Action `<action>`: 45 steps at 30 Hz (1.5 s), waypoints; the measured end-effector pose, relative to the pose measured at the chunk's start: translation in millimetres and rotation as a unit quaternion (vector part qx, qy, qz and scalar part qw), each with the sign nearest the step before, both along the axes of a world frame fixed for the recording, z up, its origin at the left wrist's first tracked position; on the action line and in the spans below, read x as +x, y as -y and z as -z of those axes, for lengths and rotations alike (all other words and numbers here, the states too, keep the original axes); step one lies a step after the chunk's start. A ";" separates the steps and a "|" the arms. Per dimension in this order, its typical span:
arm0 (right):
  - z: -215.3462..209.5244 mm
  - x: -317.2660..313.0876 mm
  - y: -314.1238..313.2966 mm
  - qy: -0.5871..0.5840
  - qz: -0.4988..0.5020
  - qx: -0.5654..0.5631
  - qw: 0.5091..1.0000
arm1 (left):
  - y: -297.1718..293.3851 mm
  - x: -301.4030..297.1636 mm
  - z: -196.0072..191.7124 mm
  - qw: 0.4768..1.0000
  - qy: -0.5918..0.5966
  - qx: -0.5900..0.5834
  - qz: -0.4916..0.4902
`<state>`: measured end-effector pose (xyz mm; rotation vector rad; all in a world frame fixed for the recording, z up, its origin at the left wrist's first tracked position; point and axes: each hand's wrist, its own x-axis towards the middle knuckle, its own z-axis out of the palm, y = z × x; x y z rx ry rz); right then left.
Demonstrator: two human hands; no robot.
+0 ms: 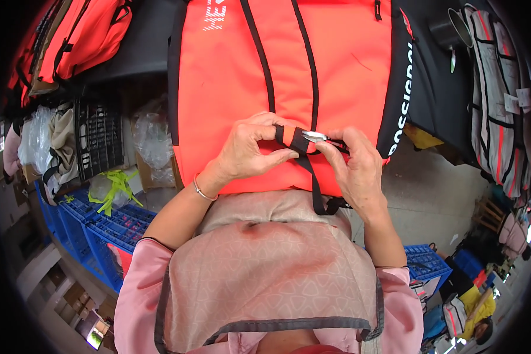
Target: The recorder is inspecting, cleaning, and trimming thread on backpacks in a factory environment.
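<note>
A large bright orange bag (218, 88) with black side panels lies in front of me, its near end against my apron. My left hand (245, 150) pinches a black webbing strap (288, 135) with an orange band between thumb and fingers. In my right hand (358, 171) is a small silver metal tool (314, 136) that looks like thread snips, held against the strap. Its black handle is mostly covered by my fingers. Below both hands, a loose black strap end (317, 197) hangs over the bag's near edge.
Other orange bags (88, 41) lie on the dark table (147, 44) at far left. Grey bags (494, 100) are stacked at right near a metal lamp shade (459, 28). Blue crates (94, 236) and a black crate (99, 138) stand left; another blue crate (428, 262) is right. Someone in yellow (481, 307) is lower right.
</note>
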<state>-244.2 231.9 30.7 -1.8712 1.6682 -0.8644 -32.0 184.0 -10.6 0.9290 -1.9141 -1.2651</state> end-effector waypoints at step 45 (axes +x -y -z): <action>-36.6 -32.1 254.6 0.358 0.123 0.012 0.925 | 172.8 -29.4 -46.7 0.976 -0.116 0.064 -0.174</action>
